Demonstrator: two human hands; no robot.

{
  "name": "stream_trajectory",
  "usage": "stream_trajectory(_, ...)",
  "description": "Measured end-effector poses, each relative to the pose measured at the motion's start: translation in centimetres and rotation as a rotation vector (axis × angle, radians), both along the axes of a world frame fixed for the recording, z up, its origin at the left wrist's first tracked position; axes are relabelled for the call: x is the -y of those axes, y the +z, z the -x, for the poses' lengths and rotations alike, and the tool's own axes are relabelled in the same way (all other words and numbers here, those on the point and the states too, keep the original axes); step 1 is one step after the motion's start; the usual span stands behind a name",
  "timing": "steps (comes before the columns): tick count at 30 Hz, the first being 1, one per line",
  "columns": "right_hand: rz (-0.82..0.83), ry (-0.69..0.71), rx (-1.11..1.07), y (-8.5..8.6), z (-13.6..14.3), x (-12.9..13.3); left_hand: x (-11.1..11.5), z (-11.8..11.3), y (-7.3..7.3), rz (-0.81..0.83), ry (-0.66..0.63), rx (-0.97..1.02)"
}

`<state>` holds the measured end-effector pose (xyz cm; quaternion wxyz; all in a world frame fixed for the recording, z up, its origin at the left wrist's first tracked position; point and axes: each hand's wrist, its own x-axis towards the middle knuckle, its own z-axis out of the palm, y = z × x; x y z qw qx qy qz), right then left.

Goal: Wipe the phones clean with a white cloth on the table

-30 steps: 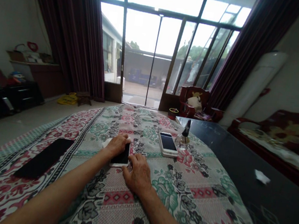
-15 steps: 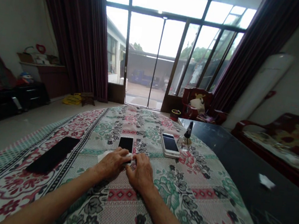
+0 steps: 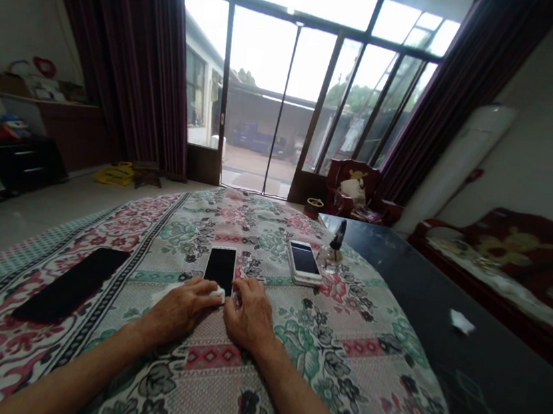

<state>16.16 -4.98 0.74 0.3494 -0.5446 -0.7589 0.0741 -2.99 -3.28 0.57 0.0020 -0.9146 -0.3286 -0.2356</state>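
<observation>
A smartphone point(image 3: 220, 266) with a dark screen and pale frame lies flat on the patterned tablecloth point(image 3: 214, 384). At its lower end, my left hand point(image 3: 182, 308) is closed on a white tissue point(image 3: 217, 294), pressed against the screen's lower part; more of the tissue spreads out to the left under the hand. My right hand point(image 3: 252, 315) grips the phone's lower right edge, with its fingers bent and the thumb near the bottom corner. The phone's lowest part is partly hidden by the hands and tissue.
To the right are white phones point(image 3: 304, 263), stacked, beside a clear bottle with a black top point(image 3: 337, 238). A long black slab point(image 3: 73, 284) lies at the left. A crumpled white tissue point(image 3: 462, 322) rests on the dark table point(image 3: 412, 291) at the right.
My left hand with the tissue has slid down and left across the phone, uncovering more screen. My right hand stays at the phone's right edge. The whole view has shifted slightly.
</observation>
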Motion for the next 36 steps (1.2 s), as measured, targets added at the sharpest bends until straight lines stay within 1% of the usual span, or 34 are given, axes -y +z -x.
stream_trajectory(6, 0.003, -0.015, 0.034, 0.1, 0.1, 0.0, 0.0, -0.1, 0.1, 0.001, -0.008, -0.012)
stream_trajectory(10, -0.005, -0.007, 0.047, -0.1, 0.0, 0.0, -0.5, 0.5, 0.4, 0.016, -0.010, -0.054)
stream_trajectory(14, -0.023, -0.012, 0.055, -0.3, 0.0, -0.1, -1.2, 1.3, 0.4, -0.006, 0.042, -0.089)
stream_trajectory(16, -0.031, -0.016, 0.059, -0.3, 0.1, -0.1, -1.2, 1.3, 0.3, -0.021, 0.063, -0.087)
stream_trajectory(18, -0.030, -0.016, 0.067, -0.3, 0.1, 0.0, -0.9, 1.0, 0.4, -0.022, 0.050, -0.086)
stream_trajectory(21, -0.029, -0.012, 0.082, -0.2, 0.1, 0.1, -0.3, 0.5, 0.7, -0.004, -0.007, -0.087)
stream_trajectory(24, -0.034, -0.014, 0.093, -0.1, 0.2, 0.1, -0.4, 0.6, 0.7, -0.002, -0.034, -0.075)
stream_trajectory(26, -0.035, -0.018, 0.099, -0.1, 0.2, 0.1, -1.0, 1.0, 0.5, -0.015, -0.024, -0.056)
stream_trajectory(29, -0.041, -0.020, 0.100, -0.1, 0.2, 0.1, -2.9, 1.7, 0.0, -0.035, 0.004, -0.022)
stream_trajectory(32, -0.038, -0.022, 0.097, 0.0, 0.2, 0.0, -5.2, 1.8, -0.1, -0.029, 0.032, -0.023)
stream_trajectory(36, -0.025, -0.029, 0.095, 0.1, 0.3, 0.1, -8.7, 1.2, 0.3, 0.001, 0.079, -0.022)
